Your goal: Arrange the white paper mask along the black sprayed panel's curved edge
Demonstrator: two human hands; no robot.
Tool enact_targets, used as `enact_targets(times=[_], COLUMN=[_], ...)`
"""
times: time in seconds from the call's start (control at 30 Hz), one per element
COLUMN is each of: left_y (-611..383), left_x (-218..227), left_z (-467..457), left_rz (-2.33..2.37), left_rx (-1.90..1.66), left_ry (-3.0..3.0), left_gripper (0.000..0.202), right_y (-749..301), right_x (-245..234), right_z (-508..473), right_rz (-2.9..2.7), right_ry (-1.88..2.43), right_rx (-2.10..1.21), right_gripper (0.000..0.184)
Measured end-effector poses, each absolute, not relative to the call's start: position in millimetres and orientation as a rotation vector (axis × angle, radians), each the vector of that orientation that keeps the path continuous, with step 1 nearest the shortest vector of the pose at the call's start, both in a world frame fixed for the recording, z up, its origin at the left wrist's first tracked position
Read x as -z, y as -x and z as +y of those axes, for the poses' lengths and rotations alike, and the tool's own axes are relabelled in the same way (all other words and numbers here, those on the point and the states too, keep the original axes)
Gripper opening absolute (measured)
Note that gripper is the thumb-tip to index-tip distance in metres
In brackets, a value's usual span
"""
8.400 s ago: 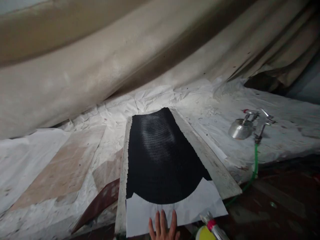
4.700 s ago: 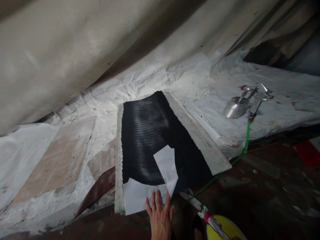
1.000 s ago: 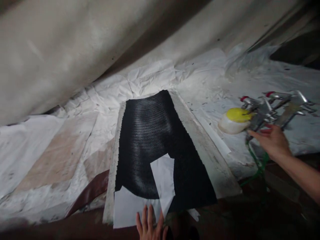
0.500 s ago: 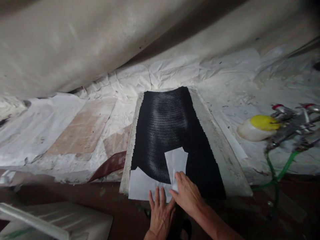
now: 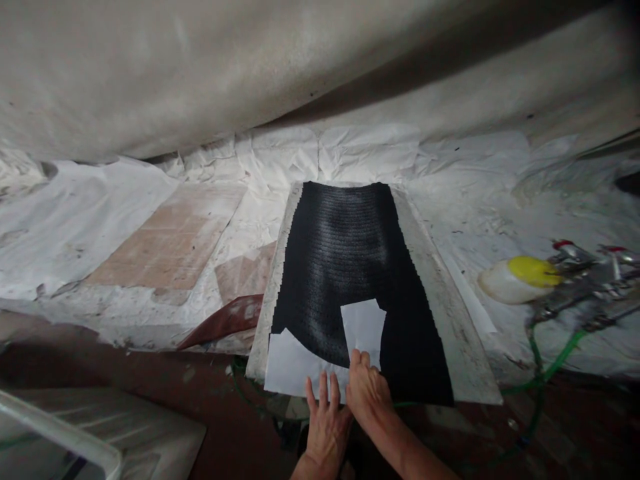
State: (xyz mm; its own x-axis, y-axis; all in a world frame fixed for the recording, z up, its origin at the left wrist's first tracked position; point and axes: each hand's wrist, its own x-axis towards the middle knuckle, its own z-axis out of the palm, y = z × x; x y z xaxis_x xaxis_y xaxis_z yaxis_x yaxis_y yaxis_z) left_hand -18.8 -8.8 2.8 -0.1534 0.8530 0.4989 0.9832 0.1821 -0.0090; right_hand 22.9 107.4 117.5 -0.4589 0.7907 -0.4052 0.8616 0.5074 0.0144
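Note:
A black ribbed fabric panel, sprayed or dusted pale down its middle, lies flat on a grey board. White paper with a curved upper edge covers its near left corner. Fingers spread, my left hand presses flat on that paper near the board's front edge. Just beside it, my right hand has its fingers curled over the lower end of a narrower white paper piece, which stretches up over the fabric. Its thumb is hidden. Whether the two papers are joined cannot be made out.
Spray guns with a yellow-and-white cup and green hoses are at the right. A brown sheet and a dark red strip lie left. A grey drape hangs behind the white-covered bench.
The view has shifted slightly. My right hand's fingers have curled more and its thumb has gone out of sight. My left hand stays flat on the paper.

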Motion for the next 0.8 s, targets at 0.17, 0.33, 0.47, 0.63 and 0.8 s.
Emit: enact_targets(times=[0.17, 0.33, 0.47, 0.63, 0.8], left_y=[21, 23, 25, 25, 23], left_x=[1, -2, -9, -14, -12], left_z=[-12, -12, -12, -12, -11], left_rz=[-2.075, -2.074, -2.066, -2.073, -2.072], left_rx=[0.452, 0.387, 0.349, 0.318, 0.281], left_ry=[1.727, 1.722, 1.734, 1.732, 1.727], left_gripper=[0.042, 0.057, 0.067, 0.073, 0.073], right_y=[-19, -17, -17, -24, -24], right_x=[-113, -113, -118, -122, -124], right_z=[109, 120, 127, 131, 141], right_rz=[2.397, 2.406, 2.414, 2.398, 2.425], right_ry=[-1.395, -1.395, -1.412, -1.479, -1.542], right_rx=[0.197, 0.191, 0.194, 0.208, 0.209], right_gripper=[0.035, 0.029, 0.025, 0.017, 0.018])
